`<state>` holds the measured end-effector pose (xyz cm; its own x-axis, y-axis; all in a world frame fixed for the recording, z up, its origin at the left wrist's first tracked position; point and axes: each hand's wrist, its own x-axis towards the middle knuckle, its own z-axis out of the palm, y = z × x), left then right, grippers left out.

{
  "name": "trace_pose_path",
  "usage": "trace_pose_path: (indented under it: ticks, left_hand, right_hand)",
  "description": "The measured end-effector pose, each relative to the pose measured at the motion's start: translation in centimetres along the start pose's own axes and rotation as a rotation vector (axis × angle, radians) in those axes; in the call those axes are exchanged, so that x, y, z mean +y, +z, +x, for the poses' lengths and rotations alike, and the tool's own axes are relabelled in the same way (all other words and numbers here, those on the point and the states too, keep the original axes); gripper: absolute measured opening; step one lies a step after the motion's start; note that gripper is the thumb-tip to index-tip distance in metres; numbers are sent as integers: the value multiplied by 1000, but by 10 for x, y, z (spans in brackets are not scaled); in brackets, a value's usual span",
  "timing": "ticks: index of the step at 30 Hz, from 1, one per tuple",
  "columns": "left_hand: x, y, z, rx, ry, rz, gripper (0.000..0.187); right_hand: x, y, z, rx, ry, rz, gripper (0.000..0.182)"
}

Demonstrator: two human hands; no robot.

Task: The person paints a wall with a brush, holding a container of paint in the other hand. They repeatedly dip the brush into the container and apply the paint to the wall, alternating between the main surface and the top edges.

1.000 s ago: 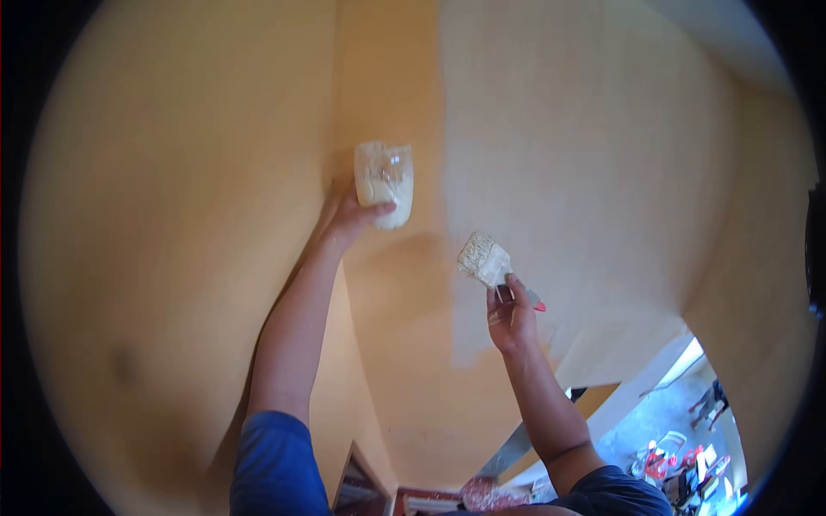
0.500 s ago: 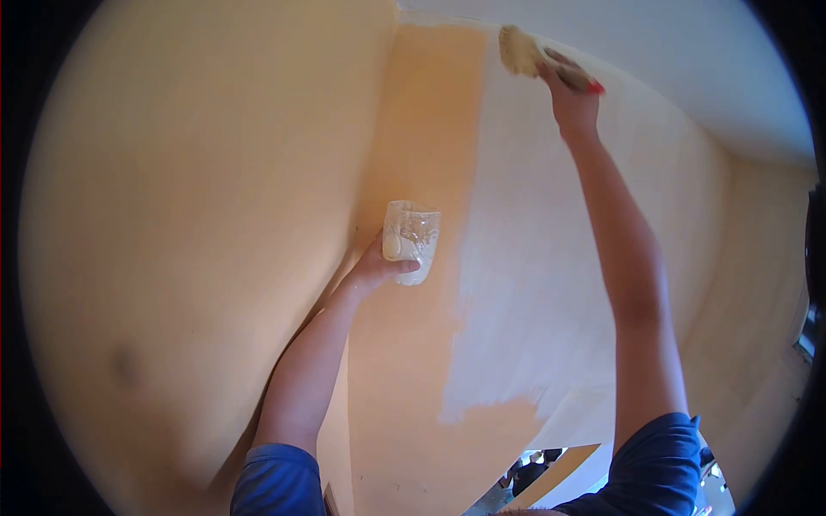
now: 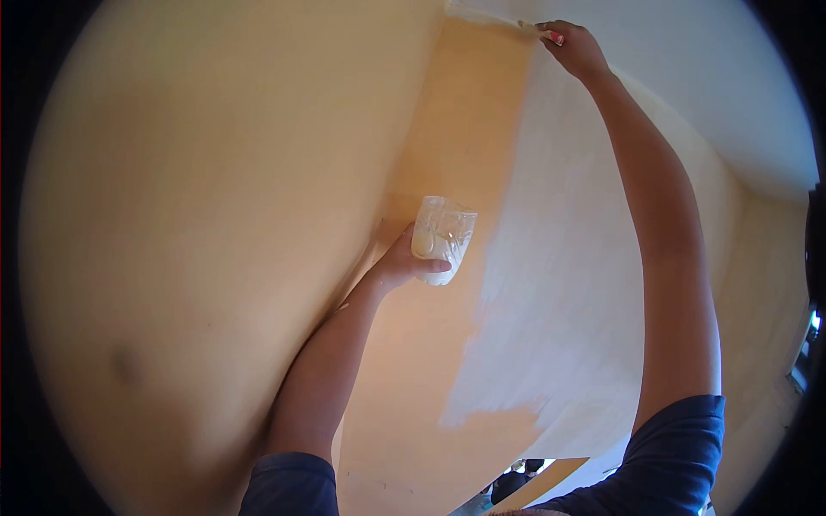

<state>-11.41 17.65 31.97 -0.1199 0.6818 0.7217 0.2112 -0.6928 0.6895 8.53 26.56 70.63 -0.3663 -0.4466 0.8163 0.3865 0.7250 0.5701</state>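
Note:
In the middle of the head view, my left hand (image 3: 403, 261) is wrapped round a clear plastic container (image 3: 451, 225) partly filled with white paint (image 3: 437, 277). Up at the top, where wall meets ceiling, my right hand (image 3: 579, 52) grips a paintbrush (image 3: 556, 38). Its handle has a red end, and the brush head points left, seen edge-on at the wall's top border. Behind both hands the wall is part orange (image 3: 465, 112) and part coated in white (image 3: 568, 206).
A plain yellowish wall (image 3: 215, 189) fills the left side, close to my left arm. The white ceiling (image 3: 714, 77) slopes across the upper right. Low down, an opening (image 3: 516, 486) shows dark shapes I cannot make out. Something dark (image 3: 809, 344) stands at the right edge.
The brush has turned from broadside to edge-on, and my right hand has risen slightly to the ceiling line. The view has shifted, so the container appears farther right, still in my left hand.

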Motion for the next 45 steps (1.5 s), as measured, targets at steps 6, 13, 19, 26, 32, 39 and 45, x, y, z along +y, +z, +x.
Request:
trace_pose_path:
  ticks: [6, 13, 19, 26, 32, 39, 45]
  left_hand:
    - [6, 1, -2, -22, -26, -8, 90]
    - [3, 4, -2, 45, -22, 9, 80]
    - [-4, 1, 2, -22, 1, -80, 81]
    - [5, 4, -2, 12, -33, -6, 82]
    - [-1, 3, -1, 3, -50, -62, 83]
    - [4, 5, 0, -10, -12, -69, 85]
    - [1, 4, 1, -16, -22, -64, 89]
  right_hand:
    - [1, 6, 6, -83, 35, -48, 23]
    - [-14, -7, -37, -285, 2, -71, 24]
    - [-4, -22, 3, -166, -9, -25, 23]
    - [5, 6, -43, -198, -92, -99, 24]
    - [-71, -29, -95, -546, -64, 111, 19]
    - [-23, -17, -46, -581, 150, 323, 29]
    - [28, -7, 18, -405, 44, 270, 25]
